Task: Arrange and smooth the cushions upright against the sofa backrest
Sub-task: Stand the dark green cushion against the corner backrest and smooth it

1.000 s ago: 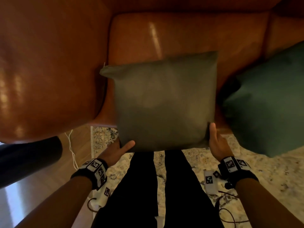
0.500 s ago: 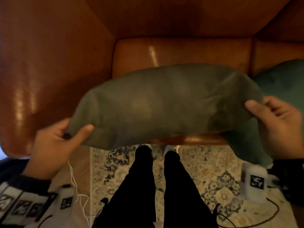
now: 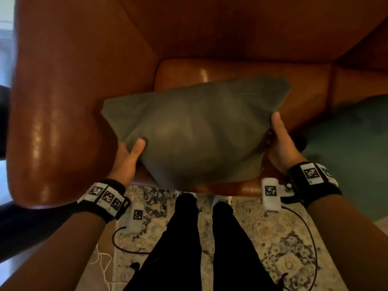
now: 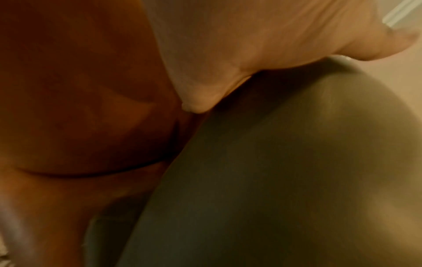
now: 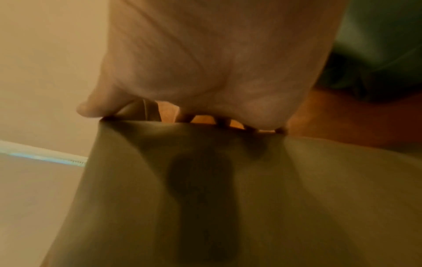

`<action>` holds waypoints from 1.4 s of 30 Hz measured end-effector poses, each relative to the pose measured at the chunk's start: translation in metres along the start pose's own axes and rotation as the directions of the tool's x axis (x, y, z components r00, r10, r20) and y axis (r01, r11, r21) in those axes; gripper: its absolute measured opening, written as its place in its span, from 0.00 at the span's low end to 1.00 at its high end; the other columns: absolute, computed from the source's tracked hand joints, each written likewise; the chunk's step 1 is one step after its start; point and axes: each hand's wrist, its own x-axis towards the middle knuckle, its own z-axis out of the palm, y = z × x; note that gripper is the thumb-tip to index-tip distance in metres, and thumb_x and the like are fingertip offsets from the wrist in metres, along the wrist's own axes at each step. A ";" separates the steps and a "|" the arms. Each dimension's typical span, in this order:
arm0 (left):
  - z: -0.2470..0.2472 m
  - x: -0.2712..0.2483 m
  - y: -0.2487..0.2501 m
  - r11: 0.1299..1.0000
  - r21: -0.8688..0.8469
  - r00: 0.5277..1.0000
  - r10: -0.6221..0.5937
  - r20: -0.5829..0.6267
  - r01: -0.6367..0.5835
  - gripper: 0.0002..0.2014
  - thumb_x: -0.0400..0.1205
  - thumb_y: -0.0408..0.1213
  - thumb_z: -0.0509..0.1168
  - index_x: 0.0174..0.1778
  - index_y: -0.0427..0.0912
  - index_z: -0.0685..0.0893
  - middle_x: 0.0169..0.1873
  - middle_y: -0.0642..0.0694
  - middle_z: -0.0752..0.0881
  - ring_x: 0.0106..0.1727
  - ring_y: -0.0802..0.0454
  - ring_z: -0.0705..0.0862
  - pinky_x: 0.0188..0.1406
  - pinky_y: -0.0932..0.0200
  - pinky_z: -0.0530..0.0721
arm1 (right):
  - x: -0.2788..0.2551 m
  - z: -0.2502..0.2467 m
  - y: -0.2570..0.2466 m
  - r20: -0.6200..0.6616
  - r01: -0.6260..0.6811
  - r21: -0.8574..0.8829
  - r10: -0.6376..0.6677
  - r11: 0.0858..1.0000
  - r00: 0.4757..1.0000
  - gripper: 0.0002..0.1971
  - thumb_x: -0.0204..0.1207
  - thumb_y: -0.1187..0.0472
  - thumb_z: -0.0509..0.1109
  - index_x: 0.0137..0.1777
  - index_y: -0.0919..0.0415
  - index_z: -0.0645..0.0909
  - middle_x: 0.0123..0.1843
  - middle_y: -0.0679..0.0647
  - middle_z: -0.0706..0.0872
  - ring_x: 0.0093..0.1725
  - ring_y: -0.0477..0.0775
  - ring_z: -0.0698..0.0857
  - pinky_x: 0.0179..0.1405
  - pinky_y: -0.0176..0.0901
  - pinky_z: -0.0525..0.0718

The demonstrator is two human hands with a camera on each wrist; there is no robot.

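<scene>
Lowered and rotated since half a second ago: olive cushion (image 3: pixel 195 133), then held wide and raised with one end in each fist, now tilted face-up over the seat at the sofa's (image 3: pixel 241 68) left end, near the armrest (image 3: pixel 54 114) at 9 o'clock. Not yet upright; not yet touching the backrest (image 3: pixel 241 32) at 12 o'clock.

Left hand (image 3: pixel 126 160) at 8 o'clock: thumb pressed on top of the fabric, fingers hidden beneath, gripping the lower left edge. Right hand (image 3: pixel 281 143) at 3 o'clock: thumb straight up along the side edge, fingers curled behind, pinching the seam, confirmed in the right wrist view (image 5: pixel 217 59).

Teal cushion (image 3: pixel 348 148) at 3 to 4 o'clock, slumped over the seat front.

Risks, judged:
- Soft filling; likely to fold or flop forward if released before the base seats in the crease.
- Uneven grip heights; likely to leave the cushion skewed toward the armrest.
- Edge pinching; likely to leave creases needing smoothing.
</scene>
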 end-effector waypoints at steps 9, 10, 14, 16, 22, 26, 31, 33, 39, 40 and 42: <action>0.032 0.003 0.050 0.985 0.001 0.984 0.171 0.040 -0.171 0.45 0.70 0.45 0.85 0.82 0.43 0.73 0.72 0.53 0.85 0.71 0.62 0.84 0.68 0.64 0.85 | 0.000 0.004 -0.026 -0.021 0.165 -0.307 -0.180 0.937 0.983 0.51 0.60 0.52 0.86 0.84 0.42 0.65 0.69 0.33 0.84 0.64 0.31 0.86 0.58 0.32 0.86; 0.035 0.007 0.063 0.980 0.003 0.979 0.198 0.042 -0.198 0.46 0.69 0.48 0.86 0.81 0.42 0.74 0.72 0.52 0.86 0.72 0.60 0.85 0.68 0.62 0.85 | -0.001 0.005 -0.036 -0.034 0.193 -0.296 -0.212 0.936 0.977 0.50 0.61 0.53 0.85 0.84 0.45 0.66 0.69 0.33 0.83 0.63 0.29 0.85 0.55 0.27 0.86; 0.045 0.035 0.120 0.937 0.003 0.936 0.350 0.031 -0.350 0.50 0.63 0.51 0.86 0.80 0.40 0.74 0.72 0.50 0.86 0.72 0.57 0.85 0.66 0.59 0.86 | 0.005 0.000 -0.079 -0.073 0.327 -0.268 -0.358 0.906 0.931 0.43 0.65 0.56 0.81 0.80 0.50 0.68 0.68 0.34 0.83 0.62 0.25 0.84 0.55 0.21 0.83; 0.049 0.056 0.147 0.910 -0.003 0.910 0.414 0.014 -0.414 0.50 0.64 0.50 0.86 0.80 0.39 0.74 0.71 0.50 0.86 0.72 0.58 0.85 0.66 0.60 0.86 | 0.021 -0.001 -0.096 -0.099 0.377 -0.279 -0.417 0.883 0.904 0.44 0.65 0.53 0.83 0.82 0.51 0.67 0.72 0.38 0.82 0.68 0.29 0.83 0.60 0.25 0.83; 0.066 0.121 0.158 0.935 0.044 0.931 0.347 0.113 -0.353 0.51 0.69 0.42 0.87 0.85 0.47 0.64 0.72 0.58 0.82 0.71 0.69 0.83 0.71 0.63 0.82 | 0.088 -0.008 -0.104 -0.060 0.332 -0.329 -0.371 0.884 0.927 0.65 0.57 0.42 0.88 0.90 0.50 0.52 0.74 0.32 0.75 0.67 0.23 0.78 0.64 0.26 0.81; 0.064 0.138 0.132 0.941 0.092 0.944 0.316 0.100 -0.325 0.57 0.61 0.42 0.89 0.81 0.57 0.59 0.73 0.64 0.76 0.72 0.77 0.76 0.78 0.61 0.76 | 0.112 -0.011 -0.075 0.038 0.224 -0.361 -0.225 0.905 0.974 0.75 0.48 0.41 0.95 0.87 0.28 0.43 0.88 0.35 0.62 0.85 0.43 0.68 0.83 0.59 0.74; 0.060 0.144 0.132 0.930 0.121 0.937 0.342 0.071 -0.348 0.63 0.58 0.47 0.92 0.86 0.51 0.61 0.74 0.66 0.78 0.76 0.69 0.78 0.81 0.49 0.77 | 0.113 0.005 -0.072 -0.032 0.286 -0.407 -0.327 0.867 0.945 0.73 0.56 0.52 0.94 0.89 0.37 0.43 0.88 0.39 0.62 0.84 0.42 0.68 0.82 0.50 0.74; 0.060 0.140 0.133 0.919 0.124 0.927 0.372 0.041 -0.374 0.61 0.59 0.45 0.91 0.85 0.50 0.64 0.72 0.68 0.78 0.75 0.71 0.78 0.78 0.55 0.79 | 0.111 0.005 -0.072 -0.050 0.339 -0.399 -0.389 0.852 0.920 0.70 0.57 0.55 0.93 0.90 0.42 0.45 0.86 0.39 0.64 0.81 0.36 0.70 0.79 0.42 0.74; 0.066 0.134 0.118 0.926 0.133 0.934 0.356 0.010 -0.354 0.61 0.54 0.62 0.89 0.82 0.57 0.64 0.74 0.65 0.78 0.77 0.66 0.78 0.80 0.49 0.78 | 0.126 0.000 -0.065 -0.053 0.327 -0.376 -0.372 0.867 0.927 0.69 0.53 0.47 0.95 0.87 0.37 0.49 0.83 0.34 0.68 0.81 0.36 0.71 0.82 0.54 0.75; 0.068 0.136 0.118 0.928 0.137 0.938 0.348 0.007 -0.345 0.62 0.54 0.63 0.88 0.82 0.57 0.63 0.76 0.63 0.78 0.78 0.65 0.77 0.81 0.47 0.77 | 0.129 0.000 -0.063 -0.060 0.325 -0.377 -0.373 0.867 0.926 0.70 0.52 0.45 0.95 0.87 0.36 0.49 0.84 0.34 0.67 0.82 0.38 0.71 0.83 0.56 0.75; 0.072 0.137 0.119 0.931 0.147 0.941 0.339 -0.010 -0.334 0.66 0.54 0.64 0.88 0.85 0.55 0.60 0.78 0.60 0.76 0.79 0.63 0.76 0.81 0.46 0.76 | 0.134 0.000 -0.060 -0.077 0.325 -0.378 -0.379 0.867 0.922 0.71 0.51 0.43 0.95 0.87 0.36 0.48 0.85 0.36 0.66 0.83 0.41 0.71 0.82 0.58 0.75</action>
